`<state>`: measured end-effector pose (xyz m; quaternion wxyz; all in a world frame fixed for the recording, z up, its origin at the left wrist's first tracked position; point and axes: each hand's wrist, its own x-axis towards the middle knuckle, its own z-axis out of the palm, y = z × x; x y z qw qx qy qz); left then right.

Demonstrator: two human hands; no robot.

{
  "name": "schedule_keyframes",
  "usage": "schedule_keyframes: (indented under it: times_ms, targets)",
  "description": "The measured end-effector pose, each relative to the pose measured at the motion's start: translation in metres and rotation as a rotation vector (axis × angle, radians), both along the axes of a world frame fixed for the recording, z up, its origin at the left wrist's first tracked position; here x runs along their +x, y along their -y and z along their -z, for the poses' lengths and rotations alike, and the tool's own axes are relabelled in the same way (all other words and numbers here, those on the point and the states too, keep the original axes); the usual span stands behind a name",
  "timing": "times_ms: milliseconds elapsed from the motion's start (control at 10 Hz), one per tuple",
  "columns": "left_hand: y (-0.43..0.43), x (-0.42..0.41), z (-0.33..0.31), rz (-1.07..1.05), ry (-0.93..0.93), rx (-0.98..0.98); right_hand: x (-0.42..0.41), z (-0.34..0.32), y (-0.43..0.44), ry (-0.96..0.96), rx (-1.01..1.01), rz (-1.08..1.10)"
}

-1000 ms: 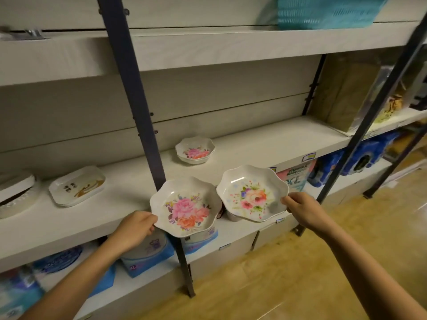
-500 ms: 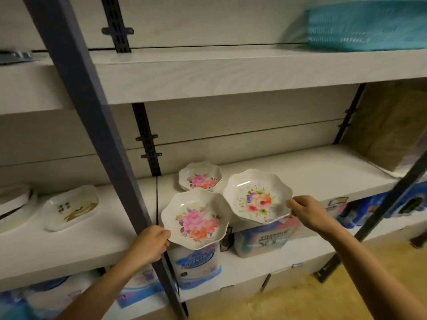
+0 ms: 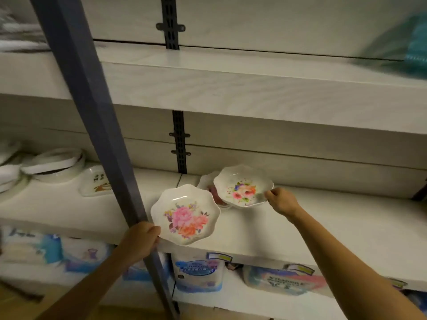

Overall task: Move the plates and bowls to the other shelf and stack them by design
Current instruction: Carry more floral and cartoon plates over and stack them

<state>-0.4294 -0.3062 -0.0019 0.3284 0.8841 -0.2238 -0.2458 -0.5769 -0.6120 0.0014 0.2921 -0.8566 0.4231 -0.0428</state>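
My left hand [image 3: 141,236] grips the rim of a scalloped white bowl with big pink flowers [image 3: 184,214], held over the front of the middle shelf [image 3: 323,227]. My right hand [image 3: 279,200] pinches the rim of a second scalloped bowl with a multicoloured bouquet [image 3: 242,185]. That bowl hangs over a third pink-flowered bowl [image 3: 213,191] standing on the shelf and hides most of it. Left of the post lies a rectangular dish with a brown design [image 3: 97,182], beside stacked white plates [image 3: 52,163].
A grey-blue slanted post [image 3: 92,125] crosses in front of the shelf right beside my left hand. A black slotted upright [image 3: 180,144] runs up the back wall. Packs of paper goods [image 3: 198,273] fill the lower shelf. A teal basket [image 3: 416,49] sits on the upper shelf.
Both bowls have moved forward over the shelf. The bouquet bowl now covers the standing pink bowl, which was in plain sight before. The camera has come closer and lower.
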Motion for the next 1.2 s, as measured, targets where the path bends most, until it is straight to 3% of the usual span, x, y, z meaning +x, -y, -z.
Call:
schedule_keyframes:
  times_ms: [100,200,300,500,600,700,800,900,1000,1200]
  targets:
    - [-0.008,0.007,0.012,0.26,0.43,0.09,0.028,0.011,0.01,-0.062,-0.009,-0.041]
    - [-0.012,0.004,0.01,0.224,0.279,0.113,0.051,0.021,0.015,-0.104,0.013,-0.08]
    - [-0.008,-0.009,0.016,0.202,0.527,0.039,0.07,0.029,0.02,-0.133,0.049,-0.121]
    - [-0.001,-0.007,0.018,-0.056,0.461,-0.136,0.089,0.032,0.02,-0.281,-0.018,-0.148]
    - [-0.001,-0.013,0.019,0.159,0.537,0.092,0.086,0.034,0.021,-0.342,-0.028,-0.135]
    - [0.006,-0.007,0.027,0.147,0.469,0.085,0.078,0.031,0.022,-0.333,-0.066,-0.16]
    - [0.026,-0.01,0.016,0.166,0.319,-0.047,0.063,0.024,0.024,-0.296,-0.09,-0.182]
    - [0.054,-0.005,0.018,-0.023,0.274,-0.102,0.041,0.019,0.026,-0.226,-0.109,-0.193]
    - [0.081,0.004,0.024,-0.061,0.162,-0.076,0.016,0.016,0.025,-0.164,-0.104,-0.158]
    - [0.13,0.033,0.028,-0.017,0.163,0.0,-0.022,0.017,0.019,-0.119,-0.072,-0.093]
